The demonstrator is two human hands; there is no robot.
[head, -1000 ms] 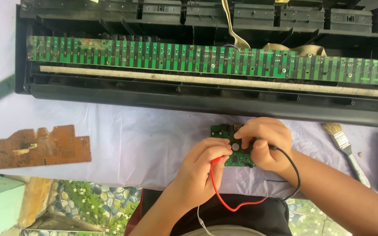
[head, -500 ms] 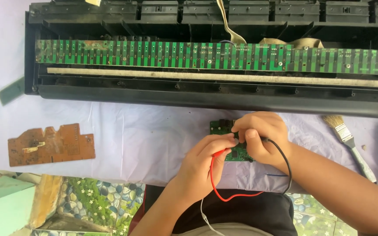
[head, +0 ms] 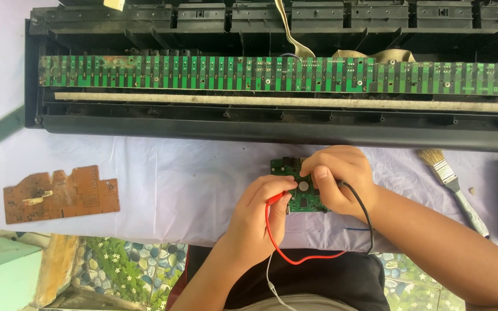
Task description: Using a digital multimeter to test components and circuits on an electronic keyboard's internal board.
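Compared with half a second earlier, both hands are remaining over the small green circuit board [head: 305, 194], which is lying on the white-covered table [head: 191, 184] near its front edge, below the opened black keyboard chassis [head: 272, 124]. The left hand [head: 260, 210] is arching from the front edge, its fingers [head: 276, 185] closing on a red probe [head: 275, 198] at the board's left side. The right hand [head: 338, 178] is curling over the board's right part, its fingers closing on a black-leaded probe, tip hidden; brown board [head: 59, 193] and paintbrush [head: 449, 181] are lying well apart.
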